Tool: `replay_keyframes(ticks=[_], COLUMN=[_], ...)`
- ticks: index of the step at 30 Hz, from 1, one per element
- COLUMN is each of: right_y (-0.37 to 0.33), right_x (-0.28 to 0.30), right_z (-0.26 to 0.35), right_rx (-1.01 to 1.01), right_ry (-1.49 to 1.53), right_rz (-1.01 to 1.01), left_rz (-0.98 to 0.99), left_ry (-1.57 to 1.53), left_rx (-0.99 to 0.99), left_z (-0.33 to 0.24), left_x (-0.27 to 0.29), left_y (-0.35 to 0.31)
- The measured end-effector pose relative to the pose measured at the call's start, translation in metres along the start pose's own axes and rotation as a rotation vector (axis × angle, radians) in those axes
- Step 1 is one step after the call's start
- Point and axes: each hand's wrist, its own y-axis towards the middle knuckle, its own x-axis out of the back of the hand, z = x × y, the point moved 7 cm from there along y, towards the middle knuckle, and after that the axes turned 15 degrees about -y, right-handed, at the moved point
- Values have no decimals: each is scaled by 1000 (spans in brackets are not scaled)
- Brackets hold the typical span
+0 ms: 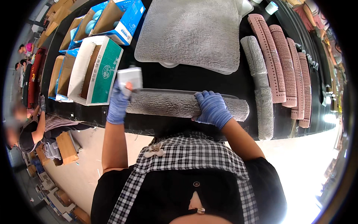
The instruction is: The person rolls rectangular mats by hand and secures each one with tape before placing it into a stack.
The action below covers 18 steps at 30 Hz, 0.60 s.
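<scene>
A grey plush mat (pixel 164 103), rolled into a log, lies crosswise along the near edge of the black table. My right hand (pixel 212 108), in a blue knitted glove, is wrapped over its right half and presses it down. At the roll's left end, my gloved left hand (pixel 118 105) is closed on a white flat-sided block (pixel 131 75); it is blurred, so its kind is unclear. A fingertip shows orange against the block. Beyond the roll is a stack of flat grey mats (pixel 186 37).
At the left stand several open cartons, one white and green (pixel 106 74), others blue and white (pixel 128 22). On the right lie a banded grey roll (pixel 261 84) and several pink rolled mats (pixel 268 56). A white spool (pixel 272 8) is at the back. A co-worker (pixel 31 127) is at the left.
</scene>
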Motion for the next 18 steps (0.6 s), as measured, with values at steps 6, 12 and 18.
replay_keyframes(ticks=[6, 12, 18], right_y=[-1, 23, 74], right_x=[9, 30, 27], right_z=[-13, -31, -39], right_rx=[142, 254, 69], right_ry=[609, 1408, 1044], right_rz=[-260, -200, -166], left_rz=[297, 275, 408], left_ry=[-324, -274, -268], left_rx=[464, 467, 464], left_z=[66, 73, 73], left_x=[-126, -131, -121], left_y=[-61, -60, -64])
